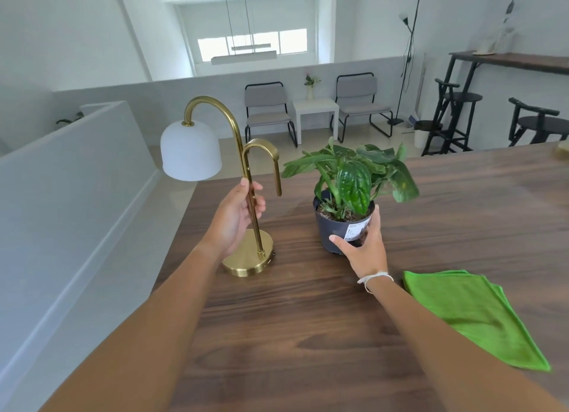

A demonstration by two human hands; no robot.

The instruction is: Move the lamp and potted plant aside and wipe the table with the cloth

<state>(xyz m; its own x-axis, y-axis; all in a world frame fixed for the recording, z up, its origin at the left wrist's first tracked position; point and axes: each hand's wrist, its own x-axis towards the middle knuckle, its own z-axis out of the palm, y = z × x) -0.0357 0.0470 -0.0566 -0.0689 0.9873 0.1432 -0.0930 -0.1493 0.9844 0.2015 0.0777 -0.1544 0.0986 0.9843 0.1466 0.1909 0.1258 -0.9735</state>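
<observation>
A brass lamp (248, 259) with a white dome shade stands near the left edge of the dark wooden table (308, 334). My left hand (237, 217) is wrapped around its upright stem. To the right a leafy potted plant (341, 227) sits in a dark grey pot with a white label. My right hand (365, 245) grips the pot's front right side, thumb across the front. A folded green cloth (474, 313) lies flat on the table at the right, beside my right forearm.
The table's left edge drops off beside a white low wall (70, 177). Beyond the far edge stand two grey chairs (268, 109), a small white side table (315, 108), black stools (455, 109) and a floor lamp (408, 54). A pale object (563, 151) sits at the table's far right.
</observation>
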